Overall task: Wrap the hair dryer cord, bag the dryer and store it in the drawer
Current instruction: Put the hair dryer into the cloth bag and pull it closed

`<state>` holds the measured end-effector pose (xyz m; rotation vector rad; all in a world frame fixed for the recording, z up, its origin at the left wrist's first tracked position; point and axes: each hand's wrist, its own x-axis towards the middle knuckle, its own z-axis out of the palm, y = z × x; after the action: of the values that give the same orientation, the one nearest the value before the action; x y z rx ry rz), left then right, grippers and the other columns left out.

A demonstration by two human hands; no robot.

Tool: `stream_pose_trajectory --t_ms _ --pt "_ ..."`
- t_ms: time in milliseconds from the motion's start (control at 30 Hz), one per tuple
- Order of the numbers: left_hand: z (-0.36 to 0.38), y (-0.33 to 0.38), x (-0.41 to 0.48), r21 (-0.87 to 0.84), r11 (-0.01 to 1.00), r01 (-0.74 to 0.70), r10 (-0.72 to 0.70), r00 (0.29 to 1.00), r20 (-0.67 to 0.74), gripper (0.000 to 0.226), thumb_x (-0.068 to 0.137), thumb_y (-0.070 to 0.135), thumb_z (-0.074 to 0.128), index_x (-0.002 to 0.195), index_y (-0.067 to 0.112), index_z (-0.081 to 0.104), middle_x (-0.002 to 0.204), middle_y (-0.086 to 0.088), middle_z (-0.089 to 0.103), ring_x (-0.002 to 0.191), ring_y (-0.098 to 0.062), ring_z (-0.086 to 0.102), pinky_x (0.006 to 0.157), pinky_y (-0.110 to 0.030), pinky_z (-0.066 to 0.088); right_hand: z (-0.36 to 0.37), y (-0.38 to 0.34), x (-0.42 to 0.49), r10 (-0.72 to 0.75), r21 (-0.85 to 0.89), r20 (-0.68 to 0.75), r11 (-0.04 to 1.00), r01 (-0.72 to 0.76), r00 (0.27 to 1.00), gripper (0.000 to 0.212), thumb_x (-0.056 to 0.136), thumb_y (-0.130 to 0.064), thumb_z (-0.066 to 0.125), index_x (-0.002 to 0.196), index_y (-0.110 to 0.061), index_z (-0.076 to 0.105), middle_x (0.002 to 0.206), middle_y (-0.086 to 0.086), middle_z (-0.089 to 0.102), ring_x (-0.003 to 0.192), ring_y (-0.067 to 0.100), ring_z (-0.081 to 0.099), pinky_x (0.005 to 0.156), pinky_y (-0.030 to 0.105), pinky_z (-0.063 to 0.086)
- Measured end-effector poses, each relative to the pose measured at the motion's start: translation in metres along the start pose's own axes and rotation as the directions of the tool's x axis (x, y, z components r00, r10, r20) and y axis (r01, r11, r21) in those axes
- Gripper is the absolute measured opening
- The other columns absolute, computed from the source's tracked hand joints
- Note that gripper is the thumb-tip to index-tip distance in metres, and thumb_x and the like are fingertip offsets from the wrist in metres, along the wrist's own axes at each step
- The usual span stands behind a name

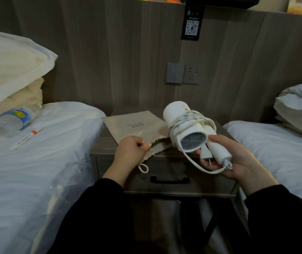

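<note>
Head camera: we look down on a wooden nightstand (104, 143) between two beds. At four o'clock in the frame, the person's right hand (238, 158) holds a white hair dryer (183, 123) by its handle. The fingers are curled underneath and the thumb lies on top. The dryer is off the tabletop, above the right half of the nightstand. Its rear grille faces us and its barrel points away toward eleven o'clock.

We count several turns of white cord (188, 116) wound round the barrel, with one slack loop hanging down to the end of the handle. The two-pronged plug (206, 153) lies against the fingers, just beside the handle.

At nine o'clock from the dryer, a beige cloth bag (137, 125) lies flat on the nightstand with its gathered mouth toward us. The left hand (130, 149) pinches the rim of that mouth at the front edge of the tabletop, and the drawstring (143, 168) dangles below the hand. The dryer is outside the bag. We cannot tell whether the two touch.

At six o'clock from the bag, the drawer (165, 169) is closed, its dark handle (169, 180) in plain sight.

On the left bed (36, 162), at nine o'clock in the frame, a water bottle (12, 120) lies on its side near a white marker (26, 138). A wall switch (175, 73) and a socket (191, 74) sit at twelve o'clock from the nightstand, below a QR code sign (192, 27).
</note>
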<state>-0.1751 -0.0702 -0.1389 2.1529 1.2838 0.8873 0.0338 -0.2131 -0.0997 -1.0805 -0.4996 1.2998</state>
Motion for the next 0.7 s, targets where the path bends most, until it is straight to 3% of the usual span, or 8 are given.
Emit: stream_pose_trajectory --t_ms 133,233,267,367,467,533,600,700 --pt "-0.009 0.007 0.001 -0.255 0.965 0.059 -0.048 0.998 0.048 0.020 0.089 0.024 0.060 0.074 0.015 0.069 0.067 0.005 0.061 0.063 -0.004 0.052 0.053 -0.012 0.037 -0.007 0.010 0.006 0.144 -0.061 0.070 0.988 -0.140 0.987 0.036 0.065 -0.019 0.070 0.097 -0.003 0.063 0.076 0.015 0.069 0.063 0.025 0.069 0.056 0.040 0.057" --pt "-0.012 0.011 -0.001 -0.346 0.937 0.054 -0.043 0.998 0.040 0.020 0.091 0.016 0.057 0.075 0.017 0.069 0.069 0.009 0.062 0.065 -0.001 0.053 0.050 -0.004 0.037 -0.012 0.018 0.012 0.197 -0.086 0.146 0.979 -0.186 0.969 0.059 0.037 -0.013 0.092 0.090 0.001 0.070 0.076 0.018 0.069 0.063 0.028 0.069 0.054 0.040 0.057" --pt "-0.015 0.013 -0.002 -0.368 0.928 0.051 -0.034 0.998 0.051 0.021 0.091 0.014 0.055 0.076 0.018 0.069 0.071 0.010 0.064 0.067 0.001 0.054 0.050 -0.003 0.038 -0.011 0.019 0.011 0.223 -0.110 0.169 0.972 -0.206 0.960 0.056 0.034 -0.012 0.092 0.084 0.002 0.072 0.074 0.018 0.069 0.062 0.028 0.069 0.054 0.039 0.057" --pt "-0.023 0.017 -0.004 -0.403 0.915 0.001 0.031 0.997 0.074 0.034 0.088 0.002 0.051 0.070 0.025 0.068 0.070 0.013 0.066 0.063 0.006 0.055 0.053 -0.006 0.042 -0.011 0.023 0.011 0.265 -0.145 0.177 0.959 -0.242 0.948 0.025 0.065 -0.016 0.077 0.076 0.006 0.071 0.067 0.019 0.067 0.055 0.027 0.068 0.046 0.034 0.056" --pt "-0.027 0.019 -0.005 -0.447 0.894 -0.038 0.098 0.989 0.112 0.038 0.085 -0.005 0.050 0.073 0.026 0.069 0.070 0.013 0.068 0.058 0.012 0.057 0.053 -0.005 0.044 -0.013 0.025 0.012 0.301 -0.123 0.195 0.952 -0.281 0.933 0.022 0.071 -0.013 0.073 0.074 0.008 0.070 0.063 0.021 0.066 0.051 0.029 0.066 0.041 0.033 0.053" --pt "-0.027 0.019 -0.006 -0.480 0.877 -0.029 0.098 0.988 0.119 0.037 0.088 -0.002 0.051 0.075 0.027 0.070 0.066 0.016 0.069 0.060 0.013 0.059 0.056 -0.006 0.045 -0.019 0.026 0.015 0.292 -0.123 0.182 0.954 -0.273 0.939 0.026 0.081 -0.016 0.060 0.075 0.008 0.069 0.061 0.020 0.065 0.049 0.028 0.065 0.039 0.031 0.052" --pt "-0.028 0.018 -0.006 -0.517 0.856 -0.020 0.075 0.993 0.087 0.033 0.090 0.006 0.053 0.074 0.029 0.070 0.066 0.019 0.070 0.064 0.012 0.060 0.059 -0.006 0.046 -0.021 0.027 0.016 0.284 -0.104 0.184 0.958 -0.268 0.941 0.028 0.067 -0.013 0.074 0.087 0.006 0.067 0.071 0.020 0.067 0.058 0.029 0.068 0.047 0.034 0.055" --pt "-0.031 0.020 -0.005 -0.471 0.880 -0.055 0.075 0.997 0.024 0.023 0.092 0.015 0.056 0.077 0.027 0.068 0.076 0.018 0.067 0.070 0.011 0.060 0.062 -0.006 0.044 -0.028 0.026 0.020 0.236 -0.095 0.144 0.970 -0.224 0.961 0.055 0.052 -0.013 0.086 0.100 0.003 0.065 0.086 0.021 0.068 0.071 0.030 0.068 0.060 0.040 0.058"
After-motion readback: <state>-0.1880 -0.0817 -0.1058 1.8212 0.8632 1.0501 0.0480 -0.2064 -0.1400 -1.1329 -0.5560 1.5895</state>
